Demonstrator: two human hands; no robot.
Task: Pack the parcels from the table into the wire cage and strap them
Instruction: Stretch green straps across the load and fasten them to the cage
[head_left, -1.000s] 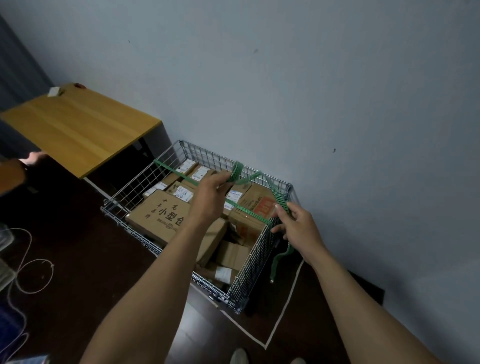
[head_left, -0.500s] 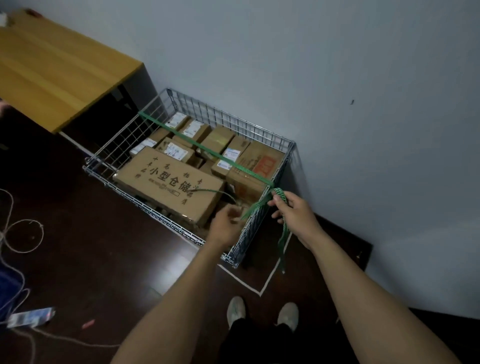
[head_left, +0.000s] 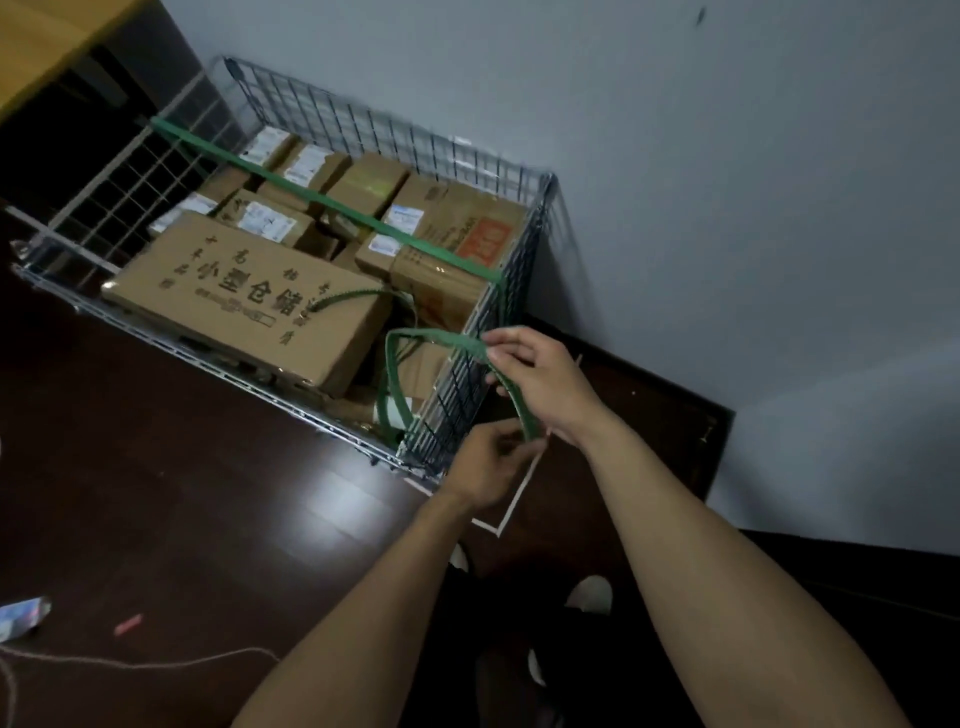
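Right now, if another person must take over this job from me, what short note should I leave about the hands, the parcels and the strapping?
The left hand pinches the lower end of the loose green strap, outside the near right corner of the wire cage.
The right hand grips the same strap higher up, where it arcs over the cage wall.
Done: the parcels are in the cage, and one taut strap runs across the top.
Left: tighten and fasten the loose strap, which looks not yet secured.
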